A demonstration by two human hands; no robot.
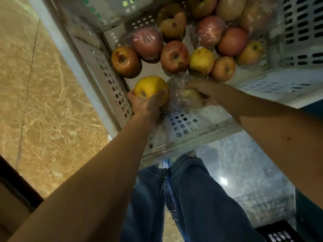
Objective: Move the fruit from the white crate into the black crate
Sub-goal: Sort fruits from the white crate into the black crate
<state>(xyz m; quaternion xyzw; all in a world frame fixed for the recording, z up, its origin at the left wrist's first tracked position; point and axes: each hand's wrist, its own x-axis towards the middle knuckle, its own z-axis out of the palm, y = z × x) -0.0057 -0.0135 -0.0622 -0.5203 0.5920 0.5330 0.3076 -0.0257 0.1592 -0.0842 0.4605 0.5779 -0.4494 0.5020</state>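
Observation:
The white crate (183, 126) stands in front of me, holding several red and yellow apples, some wrapped in clear plastic. My left hand (145, 104) grips a yellow apple (149, 89) near the crate's near left corner. Beside it, my right hand (204, 90) grips a pale apple in crinkled plastic wrap (187, 100) at the crate's near wall. A corner of the black crate (277, 233) shows at the bottom right, behind my legs.
Loose apples such as a red one (174, 56) and a yellow one (201, 61) fill the crate's far side. A beige marble floor (43, 102) lies left, grey floor on the right. My blue-trousered legs (192, 198) stand below the crate.

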